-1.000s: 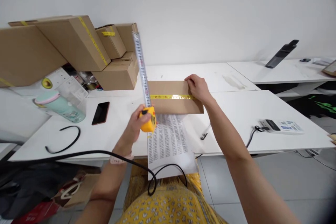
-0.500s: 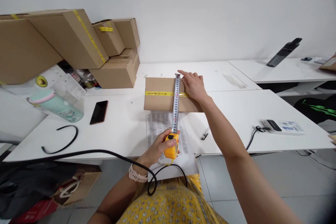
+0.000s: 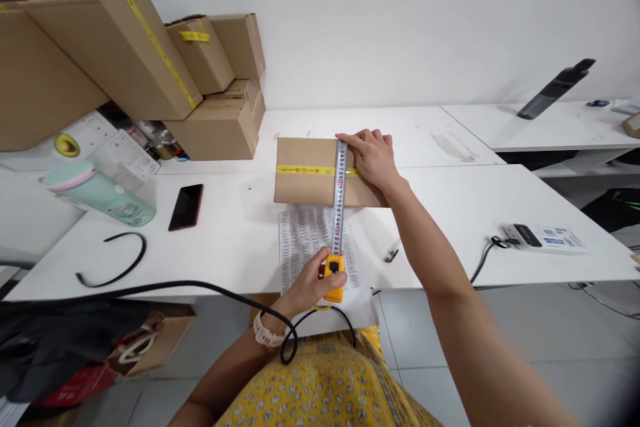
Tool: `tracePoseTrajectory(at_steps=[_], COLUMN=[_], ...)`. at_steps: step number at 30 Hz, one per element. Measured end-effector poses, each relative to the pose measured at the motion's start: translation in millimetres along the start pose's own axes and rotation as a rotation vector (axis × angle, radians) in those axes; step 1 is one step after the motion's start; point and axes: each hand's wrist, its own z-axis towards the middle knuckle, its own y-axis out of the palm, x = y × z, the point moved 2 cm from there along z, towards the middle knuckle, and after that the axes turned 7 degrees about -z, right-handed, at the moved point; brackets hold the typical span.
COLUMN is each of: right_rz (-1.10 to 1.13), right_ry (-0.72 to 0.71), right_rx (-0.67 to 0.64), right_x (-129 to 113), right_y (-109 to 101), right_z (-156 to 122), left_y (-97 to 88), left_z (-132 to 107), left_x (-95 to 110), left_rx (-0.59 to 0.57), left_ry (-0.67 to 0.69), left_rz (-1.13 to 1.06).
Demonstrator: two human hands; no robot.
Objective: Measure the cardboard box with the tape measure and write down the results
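Note:
My left hand (image 3: 311, 285) is wrapped round the yellow case of a tape measure (image 3: 335, 283), just in front of the desk's edge. From it the metal blade (image 3: 339, 203) runs away from me across the top of a cardboard box (image 3: 304, 190) sealed with yellow tape. At the box's far edge my right hand (image 3: 374, 157) presses the blade's end with its index finger. The other fingers are bent over the box's right half, and the thumb is mostly hidden. Under the case and blade lies a printed sheet (image 3: 305, 243), overhanging the desk edge.
Stacked cardboard boxes (image 3: 215, 130) stand at the back left. Nearer are a mint tumbler (image 3: 107, 197), a phone (image 3: 186, 207) and a black cable (image 3: 143, 257). A small metal piece (image 3: 391, 255) lies right of the sheet; a white device (image 3: 543, 239) with a cord sits farther right.
The blade's far end and the case have shifted slightly right, and the blade now lies flatter along the box. My right index finger stays at its end. The whole view has tilted a little.

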Motion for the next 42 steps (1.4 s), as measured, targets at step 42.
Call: tracePoseTrajectory(at_steps=[42], right_rz=[0.996], right_ry=[0.427], right_rx=[0.188], right_x=[-46], right_y=[-42], right_z=[-134], left_y=[-40.8], left_z=[-68], left_x=[5], left_rx=[0.049], left_ry=[0.091], left_rz=[0.835])
